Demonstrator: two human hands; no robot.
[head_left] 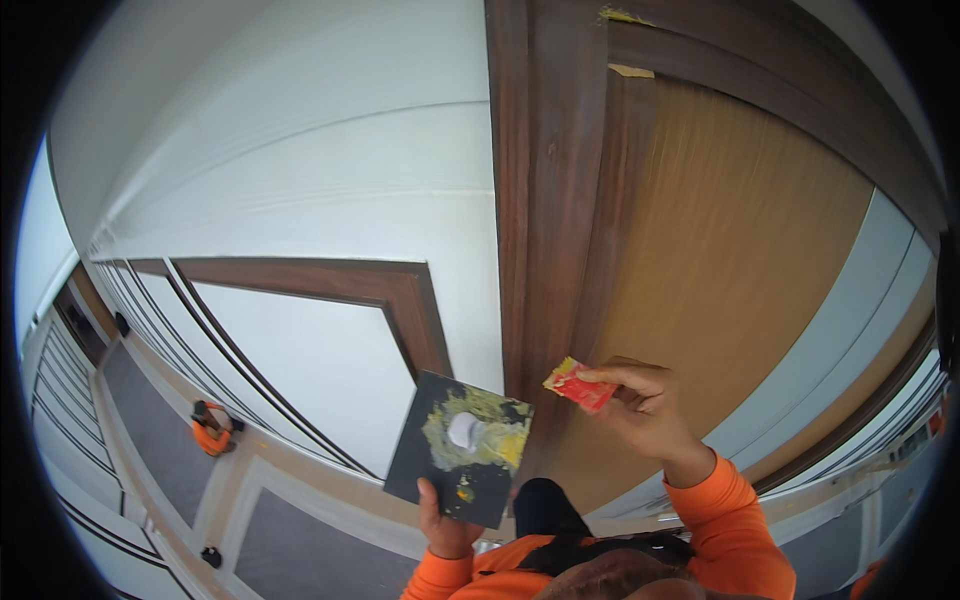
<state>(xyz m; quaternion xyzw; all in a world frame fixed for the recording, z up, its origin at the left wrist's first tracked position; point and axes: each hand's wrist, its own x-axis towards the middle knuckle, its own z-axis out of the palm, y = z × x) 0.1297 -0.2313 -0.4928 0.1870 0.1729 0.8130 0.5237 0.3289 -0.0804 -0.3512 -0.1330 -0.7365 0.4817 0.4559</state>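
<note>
My left hand (447, 528) grips the lower edge of a dark, flat board (412, 450), its thumb on the upper face. Yellow-green paste is smeared over this board, with a white lump of filler (464, 430) near the middle and a small orange and green dab below. Between the thumb and fingers of my right hand (645, 405) is a small red putty scraper (588, 392), with yellow paste along its edge. The scraper is held apart from the board, in front of a dark brown wooden door frame (555, 200). Yellow filler (628, 16) marks the frame's upper corner.
A light brown door panel (740, 260) fills the right side. White wall (350, 180) with brown moulding (405, 300) stands to the left. Far left, another person in orange (212, 430) crouches on the corridor floor by the wall. Grey floor covering (310, 545) lies below.
</note>
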